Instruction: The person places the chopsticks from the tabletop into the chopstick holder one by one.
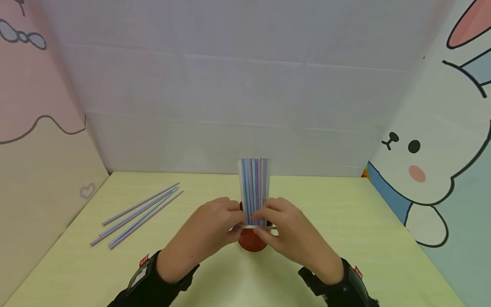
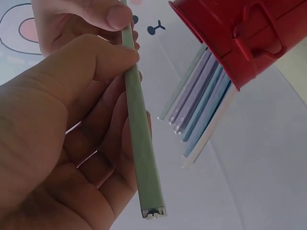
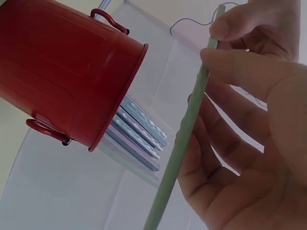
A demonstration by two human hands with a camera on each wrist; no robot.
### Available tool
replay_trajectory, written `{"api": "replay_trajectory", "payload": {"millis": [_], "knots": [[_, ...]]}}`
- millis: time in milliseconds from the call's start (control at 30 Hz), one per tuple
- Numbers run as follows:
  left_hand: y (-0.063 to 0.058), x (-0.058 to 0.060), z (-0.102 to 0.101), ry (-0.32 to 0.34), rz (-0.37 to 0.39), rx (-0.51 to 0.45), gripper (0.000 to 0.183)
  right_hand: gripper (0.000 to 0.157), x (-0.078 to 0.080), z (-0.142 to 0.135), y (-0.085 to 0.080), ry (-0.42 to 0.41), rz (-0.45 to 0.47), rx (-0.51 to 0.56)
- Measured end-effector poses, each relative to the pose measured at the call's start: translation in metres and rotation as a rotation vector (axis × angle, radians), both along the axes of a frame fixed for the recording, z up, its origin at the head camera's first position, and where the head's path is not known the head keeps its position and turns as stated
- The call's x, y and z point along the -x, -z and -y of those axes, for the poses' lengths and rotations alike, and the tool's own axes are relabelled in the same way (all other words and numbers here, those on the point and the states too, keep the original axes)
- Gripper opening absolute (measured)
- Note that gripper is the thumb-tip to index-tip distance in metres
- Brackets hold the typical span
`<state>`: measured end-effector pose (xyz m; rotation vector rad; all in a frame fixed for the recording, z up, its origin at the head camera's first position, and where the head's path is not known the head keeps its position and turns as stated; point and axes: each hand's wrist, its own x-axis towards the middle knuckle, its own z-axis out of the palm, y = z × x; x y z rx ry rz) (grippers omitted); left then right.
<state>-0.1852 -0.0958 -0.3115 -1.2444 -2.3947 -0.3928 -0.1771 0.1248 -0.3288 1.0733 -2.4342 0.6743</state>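
Note:
Both hands meet in front of a small red metal bucket (image 1: pixel 252 242) with side handles. My left hand (image 1: pixel 220 219) pinches a thin, pale green stick (image 2: pixel 143 139) between thumb and fingers. On the same stick, my right hand (image 1: pixel 285 226) has its thumb and fingertips, close beside the left thumb in the left wrist view. One end of the stick shows a notched, hollow-looking tip. Out of the bucket's mouth rise several upright blue, purple, white and pale green sticks (image 1: pixel 254 187); their lower parts are hidden inside.
Several purple and blue sticks (image 1: pixel 140 215) lie loosely side by side on the left of the pale yellow table (image 1: pixel 345 230). A plain pale wall (image 1: pixel 245 94) stands behind, and a panel with a cartoon rabbit (image 1: pixel 441 140) borders the right side.

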Motion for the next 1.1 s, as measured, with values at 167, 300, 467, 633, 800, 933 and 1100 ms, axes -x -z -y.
{"api": "replay_trajectory", "payload": {"millis": [167,300,467,633,800,933,1100], "knots": [[0.001,-0.002,-0.010,-0.010,-0.027,0.006,0.018,0.017,-0.001,0.002,0.003,0.024,-0.001,-0.031],[0.003,-0.003,-0.010,-0.014,0.015,-0.015,0.021,0.018,-0.001,0.003,0.005,0.020,0.000,-0.038],[0.002,0.000,-0.002,-0.042,0.126,-0.082,0.018,0.019,0.000,0.000,0.000,0.036,-0.009,-0.077],[-0.005,0.010,0.012,-0.167,0.247,-0.216,0.023,0.018,0.002,-0.013,-0.011,0.064,-0.027,-0.085],[0.007,0.032,0.023,-0.222,0.374,-0.340,0.034,0.020,0.004,-0.029,-0.022,0.060,-0.075,-0.020],[0.028,0.048,0.023,-0.214,0.556,-0.378,0.047,0.023,0.006,-0.036,-0.029,0.073,-0.130,0.104],[0.050,0.056,0.012,-0.185,0.720,-0.349,0.083,0.026,0.005,-0.031,-0.039,0.095,-0.238,0.340]]}}
